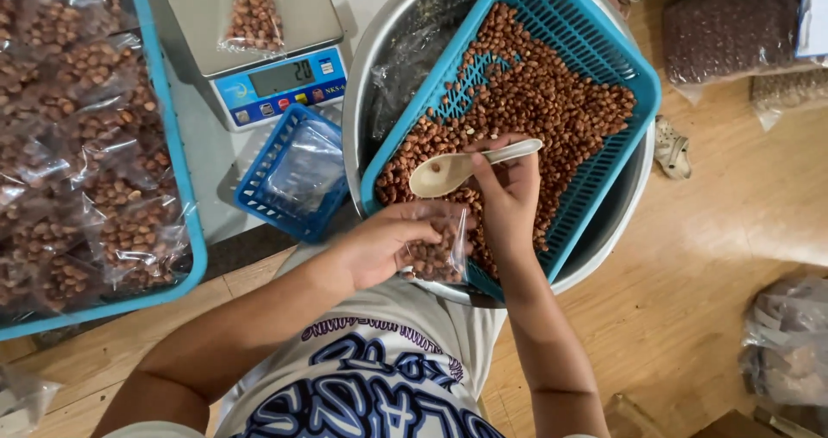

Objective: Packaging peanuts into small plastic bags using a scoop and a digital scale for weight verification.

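My left hand [379,244] grips a small clear plastic bag [437,250] partly filled with brown peanuts, its mouth held up. My right hand [507,192] holds a pale plastic spoon [444,172] by its handle, the empty bowl just above the bag's mouth. Both hands hover over the near corner of a blue slotted basket [604,24] full of loose peanuts [535,93], which rests tilted inside a large round metal basin [366,67].
A digital scale [285,80] at the top carries a small bag of peanuts [253,22]. A small blue basket [297,172] holds empty clear bags. A big blue tray [185,205] at left is piled with filled bags. Sacks lie on the wooden floor [733,214] at right.
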